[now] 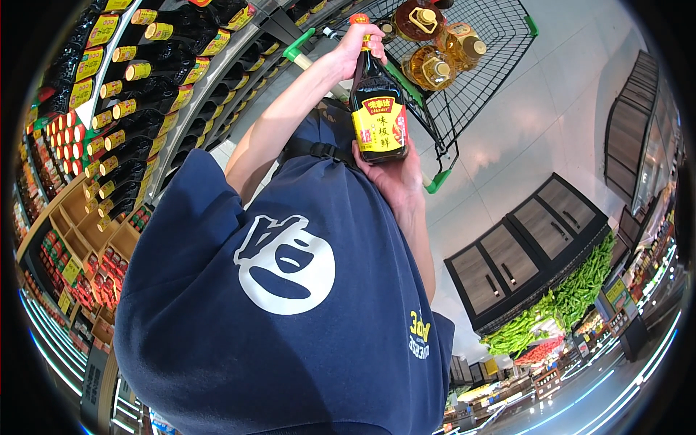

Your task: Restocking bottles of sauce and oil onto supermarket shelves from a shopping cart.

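A dark glass bottle of Master soy sauce, with a yellow label and a red cap, stands tilted slightly in front of my body, its label facing up towards the camera. My left hand is wrapped around its neck just below the cap. Under the base, my right hand supports the bottle with its palm and fingers. Beyond the bottle is a wire shopping cart with green corners; it carries a large dark bottle and golden oil bottles with handled caps.
Shelves on the left hold rows of dark bottles with yellow caps and labels. Further down stand wooden shelves with red packages. On the right, a dark cabinet bears green vegetables. The cart's green-ended handle lies near my right hand.
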Available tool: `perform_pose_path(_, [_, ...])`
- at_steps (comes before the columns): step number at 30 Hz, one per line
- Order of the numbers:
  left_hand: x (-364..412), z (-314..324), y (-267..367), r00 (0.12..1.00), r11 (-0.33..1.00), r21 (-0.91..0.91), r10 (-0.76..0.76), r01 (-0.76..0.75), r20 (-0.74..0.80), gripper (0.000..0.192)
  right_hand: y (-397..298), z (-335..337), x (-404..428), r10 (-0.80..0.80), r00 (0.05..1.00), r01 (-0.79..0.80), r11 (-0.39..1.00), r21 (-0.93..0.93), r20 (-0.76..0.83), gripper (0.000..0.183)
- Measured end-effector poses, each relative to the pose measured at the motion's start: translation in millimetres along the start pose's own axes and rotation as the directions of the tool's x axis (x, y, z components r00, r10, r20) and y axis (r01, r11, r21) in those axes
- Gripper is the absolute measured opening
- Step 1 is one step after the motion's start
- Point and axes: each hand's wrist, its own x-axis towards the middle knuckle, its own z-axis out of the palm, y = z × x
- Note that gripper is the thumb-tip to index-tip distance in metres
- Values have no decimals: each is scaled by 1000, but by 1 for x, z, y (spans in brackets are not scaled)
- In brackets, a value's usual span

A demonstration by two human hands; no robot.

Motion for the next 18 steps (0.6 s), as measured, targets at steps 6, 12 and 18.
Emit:
perform_pose_path(6, [2,-2,1,1000,1000,-11,-17,17,-11,29,0,-1,1,-5,1000,5,1000,-7,10,54])
perform_pose_path(12, [-4,-3,9,999,999,1,35,-35,15,30,-1,0,5,19,1000,-19,999,-48,-4,53])
perform_pose_path(18, [-25,2,18,990,991,-54,125,-121,64,32,-3,1,5,45,999,-46,990,-132,-12,55])
